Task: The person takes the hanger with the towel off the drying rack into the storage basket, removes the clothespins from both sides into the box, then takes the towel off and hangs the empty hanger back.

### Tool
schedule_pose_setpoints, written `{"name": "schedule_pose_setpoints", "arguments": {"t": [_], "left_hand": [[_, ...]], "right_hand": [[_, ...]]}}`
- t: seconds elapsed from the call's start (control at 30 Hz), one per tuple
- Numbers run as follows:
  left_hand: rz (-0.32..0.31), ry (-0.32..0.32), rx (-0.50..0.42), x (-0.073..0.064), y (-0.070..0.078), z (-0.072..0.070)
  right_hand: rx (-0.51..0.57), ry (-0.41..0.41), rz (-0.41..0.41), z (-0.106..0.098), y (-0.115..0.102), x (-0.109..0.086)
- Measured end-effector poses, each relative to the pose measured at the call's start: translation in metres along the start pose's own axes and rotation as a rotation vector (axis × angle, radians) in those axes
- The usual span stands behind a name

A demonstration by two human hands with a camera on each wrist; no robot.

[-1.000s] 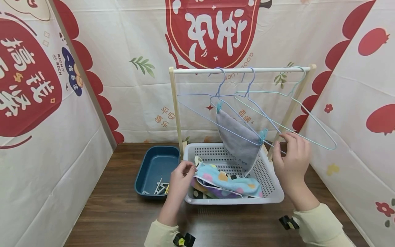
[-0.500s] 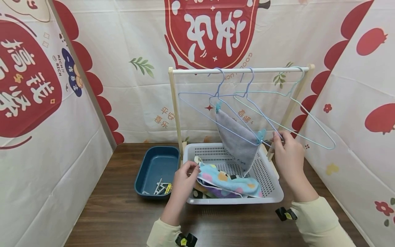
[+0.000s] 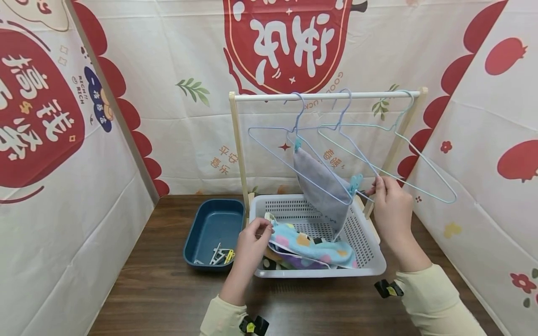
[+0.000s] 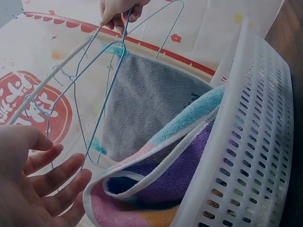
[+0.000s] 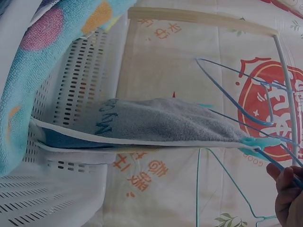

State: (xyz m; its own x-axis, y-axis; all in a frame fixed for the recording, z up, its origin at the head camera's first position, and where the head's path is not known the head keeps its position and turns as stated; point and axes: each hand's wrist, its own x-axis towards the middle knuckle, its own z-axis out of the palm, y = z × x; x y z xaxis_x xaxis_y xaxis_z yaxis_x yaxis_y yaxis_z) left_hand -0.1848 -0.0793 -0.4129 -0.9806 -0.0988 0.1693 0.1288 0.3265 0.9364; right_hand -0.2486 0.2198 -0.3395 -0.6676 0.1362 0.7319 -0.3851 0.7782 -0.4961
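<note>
The right hand pinches a blue hanger; the left hand (fingers parted) perhaps touches a towel.

Bright, even head view, dim, muted wrist views, faint sheen on wooden tabletop

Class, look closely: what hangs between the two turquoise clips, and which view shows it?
A grey cloth hangs between the upper clip and the lower clip; the head view shows it.

Your grey towel lettered in dark blue, turquoise clips, blue hanger, light-blue cloth dotted pink and orange, white basket, navy tray
</note>
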Motion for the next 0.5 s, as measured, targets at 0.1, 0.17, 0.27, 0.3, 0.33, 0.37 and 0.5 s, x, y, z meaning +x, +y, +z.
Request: {"name": "schedule_pose_setpoints", "arguments": {"t": [0.1, 0.17, 0.27, 0.3, 0.33, 0.37, 0.5], "left_hand": [[0.002, -0.003, -0.005, 0.000, 0.000, 0.001], [0.007, -0.002, -0.007, 0.000, 0.000, 0.002], [0.014, 0.002, -0.007, 0.000, -0.001, 0.003], [0.016, 0.004, -0.007, 0.000, 0.000, 0.003], [0.016, 0.003, -0.007, 0.000, 0.000, 0.003], [0.013, 0.002, -0.007, 0.000, 0.000, 0.003], [-0.006, 0.000, -0.012, -0.001, 0.000, 0.004]], "right_hand": [[0.013, 0.017, -0.001, -0.002, -0.001, 0.001], [0.018, 0.030, -0.002, -0.003, -0.001, 0.002], [0.036, 0.052, 0.004, -0.005, -0.001, 0.003], [0.041, 0.060, 0.006, -0.006, -0.001, 0.003], [0.050, 0.069, 0.007, -0.007, 0.000, 0.003], [0.062, 0.077, 0.013, -0.008, 0.001, 0.003], [0.120, 0.103, 0.050, -0.011, 0.005, 0.002]]}}
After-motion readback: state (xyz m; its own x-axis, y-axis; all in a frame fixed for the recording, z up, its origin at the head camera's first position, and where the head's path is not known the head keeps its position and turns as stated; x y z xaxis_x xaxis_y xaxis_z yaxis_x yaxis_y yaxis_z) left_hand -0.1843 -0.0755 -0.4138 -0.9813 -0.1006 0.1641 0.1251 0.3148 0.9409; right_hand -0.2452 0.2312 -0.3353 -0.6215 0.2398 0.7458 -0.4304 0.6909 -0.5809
